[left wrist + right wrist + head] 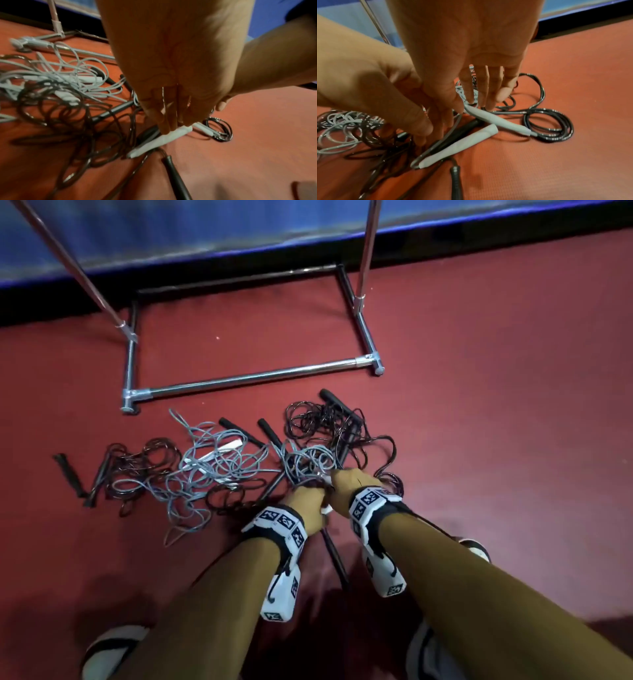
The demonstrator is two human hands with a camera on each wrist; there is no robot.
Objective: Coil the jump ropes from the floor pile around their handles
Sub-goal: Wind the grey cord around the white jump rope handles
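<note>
Your left hand (373,86) and right hand (467,44) reach down side by side into the jump rope pile (219,470) on the red floor (479,405). Fingers hang nearly straight, narrowly spread; their tips touch 2 white handles (462,144) lying beneath, grey cord (436,138) beside.

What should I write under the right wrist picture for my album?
Both hands, left hand and right hand, reach for two white handles among tangled jump ropes on red floor.

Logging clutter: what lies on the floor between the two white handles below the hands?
In the right wrist view, a black handle lies between the nearer white handle and the farther white handle.
</note>
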